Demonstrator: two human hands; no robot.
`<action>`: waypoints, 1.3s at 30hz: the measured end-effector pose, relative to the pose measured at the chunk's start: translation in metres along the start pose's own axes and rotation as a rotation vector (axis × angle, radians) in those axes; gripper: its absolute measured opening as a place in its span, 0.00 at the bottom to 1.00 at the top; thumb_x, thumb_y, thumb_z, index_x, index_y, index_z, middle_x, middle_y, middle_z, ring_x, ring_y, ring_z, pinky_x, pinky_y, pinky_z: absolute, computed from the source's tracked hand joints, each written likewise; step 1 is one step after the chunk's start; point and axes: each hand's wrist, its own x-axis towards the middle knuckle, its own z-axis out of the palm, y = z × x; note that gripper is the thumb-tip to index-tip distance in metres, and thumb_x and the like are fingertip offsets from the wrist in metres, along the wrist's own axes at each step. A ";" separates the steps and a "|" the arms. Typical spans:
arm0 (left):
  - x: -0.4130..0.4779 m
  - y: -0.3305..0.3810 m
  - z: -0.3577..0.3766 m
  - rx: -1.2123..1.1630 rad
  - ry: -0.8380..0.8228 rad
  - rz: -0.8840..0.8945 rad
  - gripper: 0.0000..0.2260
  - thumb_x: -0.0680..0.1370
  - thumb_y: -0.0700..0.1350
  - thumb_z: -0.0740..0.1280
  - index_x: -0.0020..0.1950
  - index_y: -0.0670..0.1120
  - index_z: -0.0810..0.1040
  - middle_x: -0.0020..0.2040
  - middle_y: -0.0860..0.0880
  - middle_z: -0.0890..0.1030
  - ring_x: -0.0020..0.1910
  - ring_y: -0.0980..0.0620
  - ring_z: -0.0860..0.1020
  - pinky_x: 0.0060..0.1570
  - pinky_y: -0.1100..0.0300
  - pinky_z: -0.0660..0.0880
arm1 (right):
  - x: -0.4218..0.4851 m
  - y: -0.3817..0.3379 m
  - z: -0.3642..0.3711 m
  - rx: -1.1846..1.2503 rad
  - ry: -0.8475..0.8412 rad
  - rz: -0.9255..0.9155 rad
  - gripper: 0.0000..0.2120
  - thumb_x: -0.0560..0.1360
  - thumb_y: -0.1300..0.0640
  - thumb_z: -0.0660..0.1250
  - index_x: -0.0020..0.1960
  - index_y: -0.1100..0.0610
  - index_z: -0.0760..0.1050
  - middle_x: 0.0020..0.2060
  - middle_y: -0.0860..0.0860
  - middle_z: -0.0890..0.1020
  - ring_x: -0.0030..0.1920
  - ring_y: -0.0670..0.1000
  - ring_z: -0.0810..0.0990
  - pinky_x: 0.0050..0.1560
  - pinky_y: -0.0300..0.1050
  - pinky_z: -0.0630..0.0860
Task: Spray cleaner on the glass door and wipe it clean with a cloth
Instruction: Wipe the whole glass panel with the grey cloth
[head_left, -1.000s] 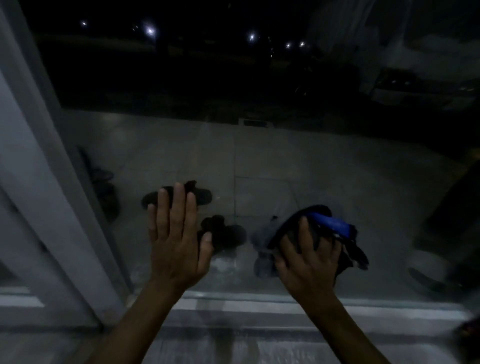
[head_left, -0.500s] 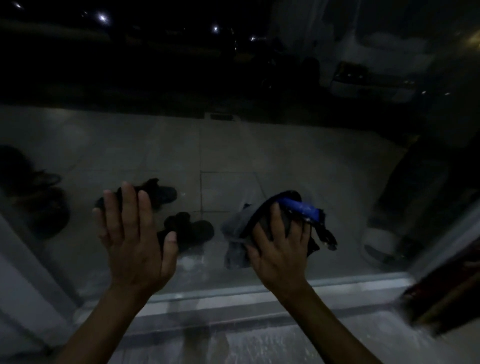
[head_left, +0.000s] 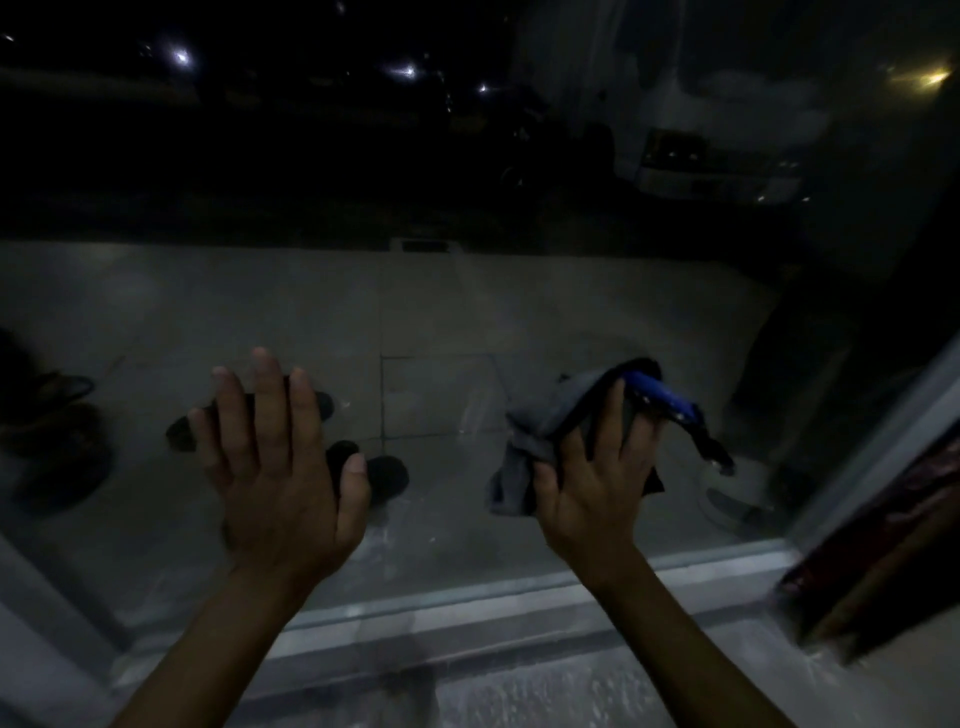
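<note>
**Wipe pass, low on the door**

Left hand (head_left: 275, 467) lies flat on the glass door (head_left: 467, 312), fingers straight and spread, holding nothing. Probably a brace for leaning in low. Right hand (head_left: 597, 478) pins the bunched cloth (head_left: 530, 431) to the pane just above the bottom frame (head_left: 467, 592). Its fingers are spread over the cloth, pressing rather than gripping as far as I can see, likely to load more cloth area. A blue strip (head_left: 657, 392) hangs off the cloth's right side. Sandals (head_left: 384, 470) lie outside, behind the glass. No spray bottle in view, so I'd say this is the wiping step.
</note>
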 end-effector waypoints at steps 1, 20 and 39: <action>0.001 0.001 0.000 0.001 -0.003 0.000 0.34 0.76 0.52 0.54 0.78 0.43 0.45 0.78 0.48 0.39 0.77 0.45 0.40 0.74 0.47 0.38 | -0.005 0.008 -0.002 0.006 -0.018 0.034 0.26 0.83 0.43 0.46 0.79 0.48 0.49 0.79 0.52 0.43 0.77 0.62 0.46 0.75 0.64 0.47; 0.027 0.064 0.017 -0.048 -0.006 0.041 0.34 0.75 0.52 0.54 0.78 0.45 0.45 0.78 0.51 0.39 0.77 0.48 0.39 0.73 0.48 0.39 | -0.008 0.109 -0.025 0.032 0.006 0.302 0.26 0.83 0.46 0.44 0.76 0.59 0.53 0.75 0.67 0.53 0.74 0.69 0.52 0.74 0.64 0.52; 0.059 0.121 0.022 -0.130 -0.056 0.151 0.34 0.75 0.52 0.55 0.78 0.42 0.48 0.79 0.48 0.42 0.77 0.45 0.43 0.74 0.47 0.43 | 0.080 0.112 -0.037 0.011 0.242 0.465 0.28 0.84 0.45 0.44 0.74 0.64 0.60 0.73 0.68 0.60 0.74 0.70 0.58 0.73 0.61 0.55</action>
